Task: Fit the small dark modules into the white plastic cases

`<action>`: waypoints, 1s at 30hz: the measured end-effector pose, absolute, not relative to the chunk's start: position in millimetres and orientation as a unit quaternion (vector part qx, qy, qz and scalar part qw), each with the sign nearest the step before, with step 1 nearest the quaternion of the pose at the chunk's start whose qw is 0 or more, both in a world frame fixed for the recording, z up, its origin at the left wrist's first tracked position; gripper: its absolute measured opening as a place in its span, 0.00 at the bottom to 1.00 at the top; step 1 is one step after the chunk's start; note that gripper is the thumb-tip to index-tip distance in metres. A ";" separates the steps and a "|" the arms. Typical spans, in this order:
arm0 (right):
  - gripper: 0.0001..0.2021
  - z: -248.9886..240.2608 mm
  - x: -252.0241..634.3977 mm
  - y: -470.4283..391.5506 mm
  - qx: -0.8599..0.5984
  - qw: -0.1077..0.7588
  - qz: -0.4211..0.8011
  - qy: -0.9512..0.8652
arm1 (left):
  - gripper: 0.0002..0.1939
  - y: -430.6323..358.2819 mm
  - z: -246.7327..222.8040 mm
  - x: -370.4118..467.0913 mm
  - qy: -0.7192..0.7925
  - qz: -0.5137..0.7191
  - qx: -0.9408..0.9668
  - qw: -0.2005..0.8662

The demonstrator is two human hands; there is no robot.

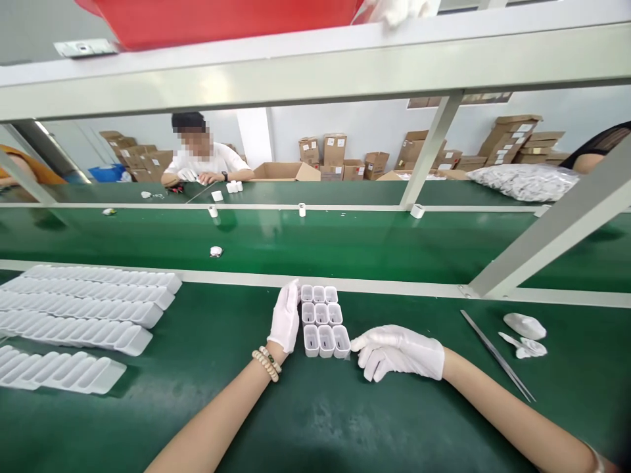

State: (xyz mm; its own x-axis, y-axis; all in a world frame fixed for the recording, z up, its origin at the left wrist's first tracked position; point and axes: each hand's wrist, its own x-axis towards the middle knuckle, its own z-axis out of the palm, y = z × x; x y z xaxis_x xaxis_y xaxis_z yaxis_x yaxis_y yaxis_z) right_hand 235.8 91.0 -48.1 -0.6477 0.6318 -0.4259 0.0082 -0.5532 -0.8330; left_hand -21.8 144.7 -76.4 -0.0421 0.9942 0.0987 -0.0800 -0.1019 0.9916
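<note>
Small white open-topped plastic cups (322,314) stand upright on the green work surface, in three rows of three, with small dark slots showing inside the nearer ones. Along their left side lies my left hand (286,316), white-gloved, fingers stretched out flat and touching or almost touching the cups. My right hand (398,353), also gloved, is at the front right corner of the block. Its index finger reaches to the nearest right cup, while the other fingers are loosely bent and apart, with nothing visible in them.
Long rows of white cups (83,335) lie on their sides at left. Tweezers (497,355) and crumpled white pieces (525,325) lie at right. A green belt (266,243) carries a few white parts. Metal frame posts (552,230) slant nearby; a co-worker (207,161) sits opposite.
</note>
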 end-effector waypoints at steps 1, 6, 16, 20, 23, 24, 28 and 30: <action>0.21 -48.3 236.2 90.3 -0.376 0.200 0.795 -0.432 | 0.14 149.5 -75.3 -27.0 0.458 0.544 0.512 0.482; 0.20 -51.5 232.7 85.2 -0.387 0.210 0.787 -0.432 | 0.07 165.0 -68.4 -51.5 0.453 0.490 0.605 0.434; 0.19 -50.7 234.3 82.2 -0.408 0.220 0.772 -0.435 | 0.09 162.2 -67.5 -46.1 0.424 0.440 0.664 0.431; 0.17 -52.0 237.7 82.6 -0.407 0.215 0.775 -0.432 | 0.07 163.2 -63.7 -45.6 0.404 0.432 0.659 0.464; 0.16 -53.4 240.3 84.3 -0.407 0.214 0.781 -0.422 | 0.06 165.0 -62.2 -44.7 0.400 0.429 0.648 0.486; 0.16 -53.6 241.0 84.8 -0.407 0.215 0.783 -0.419 | 0.06 165.9 -62.2 -44.2 0.402 0.429 0.643 0.491; 0.16 -52.2 242.0 84.4 -0.416 0.214 0.780 -0.416 | 0.10 168.9 -63.8 -41.1 0.415 0.438 0.614 0.508; 0.17 -50.9 241.9 83.5 -0.423 0.212 0.775 -0.419 | 0.11 169.5 -64.7 -38.8 0.423 0.448 0.595 0.516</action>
